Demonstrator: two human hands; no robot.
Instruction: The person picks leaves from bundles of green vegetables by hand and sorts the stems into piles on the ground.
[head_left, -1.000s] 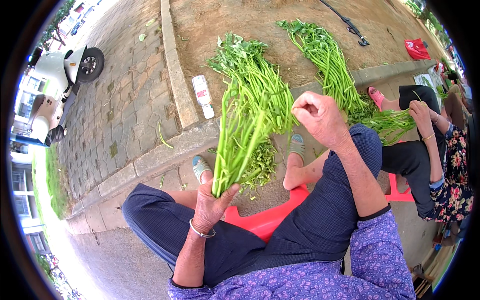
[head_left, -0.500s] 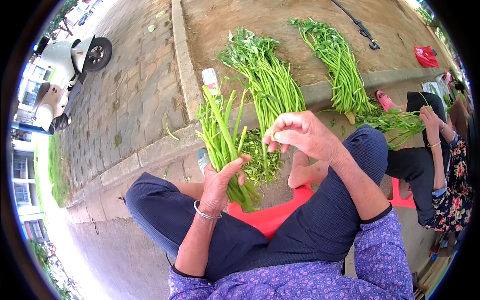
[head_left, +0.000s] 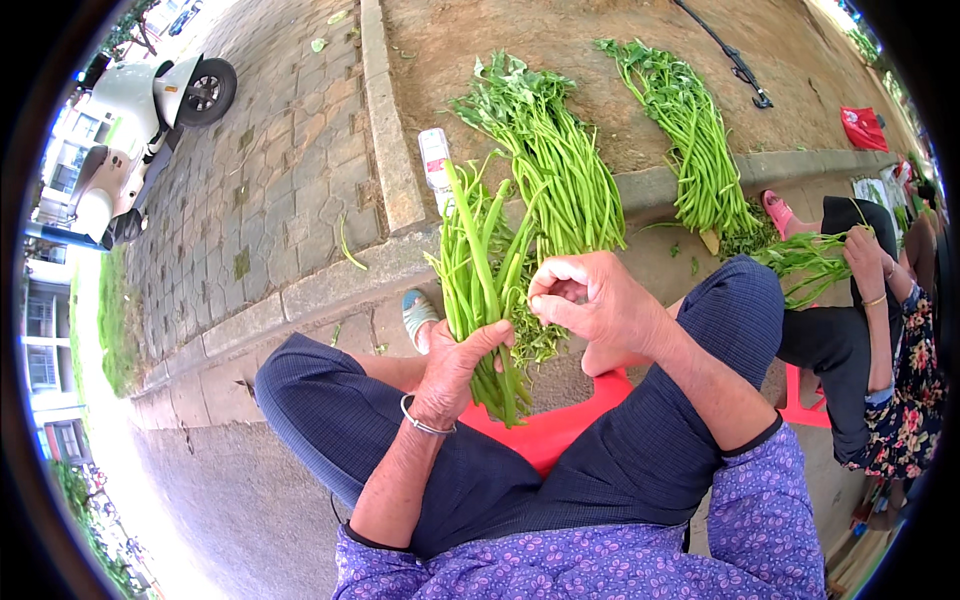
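My left hand is wrapped round a bunch of green leafy-vegetable stems, held upright over my lap. Just right of the bunch is my right hand, its thumb and fingertips pinched together; what they hold, if anything, is too small to make out. Behind my hands lies a large heap of long-stemmed greens, leaves pointing away from me. Loose leaf trimmings are on the ground between my feet, partly covered by my hands.
A second heap of greens lies on the kerb, right of the first. A pale bottle stands behind the bunch. At right, a co-worker's hands hold more greens. A red stool is under my legs. A scooter stands far left.
My left hand and the bunch have shifted a little right. My right hand has come slightly lower and closer to the stems, fingertips still pinched. The view has shifted slightly.
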